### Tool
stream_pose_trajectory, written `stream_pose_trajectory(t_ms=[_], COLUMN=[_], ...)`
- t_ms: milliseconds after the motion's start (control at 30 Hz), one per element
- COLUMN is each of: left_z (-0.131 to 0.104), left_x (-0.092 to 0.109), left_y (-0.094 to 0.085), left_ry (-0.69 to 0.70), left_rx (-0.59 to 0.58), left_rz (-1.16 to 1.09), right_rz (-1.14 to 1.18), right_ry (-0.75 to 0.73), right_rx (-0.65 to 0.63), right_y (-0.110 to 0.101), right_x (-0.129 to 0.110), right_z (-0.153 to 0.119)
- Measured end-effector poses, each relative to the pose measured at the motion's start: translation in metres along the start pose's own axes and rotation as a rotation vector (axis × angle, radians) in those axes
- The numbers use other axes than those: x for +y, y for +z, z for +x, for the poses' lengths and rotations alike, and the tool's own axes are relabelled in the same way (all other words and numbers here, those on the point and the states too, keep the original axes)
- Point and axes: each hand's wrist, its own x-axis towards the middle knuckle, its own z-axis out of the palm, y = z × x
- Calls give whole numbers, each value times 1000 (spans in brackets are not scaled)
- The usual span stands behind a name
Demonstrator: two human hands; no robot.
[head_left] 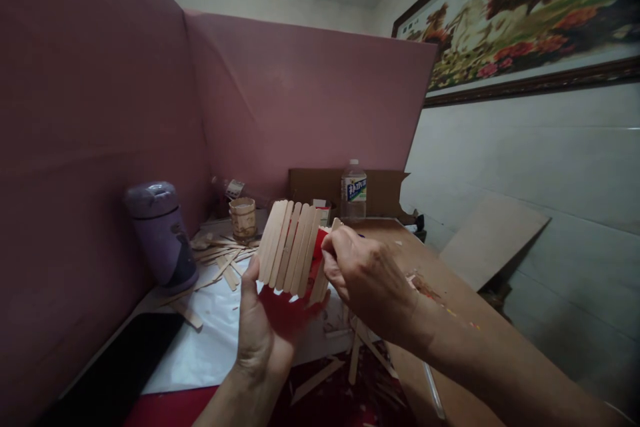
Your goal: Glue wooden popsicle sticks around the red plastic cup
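Note:
My left hand grips a red object from below, thumb on its left side. It looks like a cup or small tub lying on its side; its full shape is hidden. Several wooden craft sticks run side by side along its upper surface, covering most of it. Between this row and my right hand, a strip of red shows. My right fingers are pinched on one more craft stick, which lies against the red surface, nearly parallel to the others.
Loose craft sticks lie on a white sheet, with more on dark red cloth below my hands. A purple flask stands left, near a dark flat object. Behind are a stick-covered cup and plastic bottle.

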Motion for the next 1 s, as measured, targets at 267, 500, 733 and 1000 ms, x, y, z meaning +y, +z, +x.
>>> stream_pose_trajectory(t_ms=[267,500,733,1000], left_z=[4,6,4,2], left_x=[3,3,0,0], left_y=[-4,-9,-5,-1], left_ry=[-74,-175,-142,26], left_rx=[46,21,30,-23], left_rz=[-96,-131,-60,-122], right_rz=[235,435,429,172], right_ry=[-87,69,164,-89], right_rx=[-99,-285,-161,-86], right_y=[5,-7,-9,0], right_x=[-40,-30,-10,-14], right_z=[-42,-52,-27,-14])
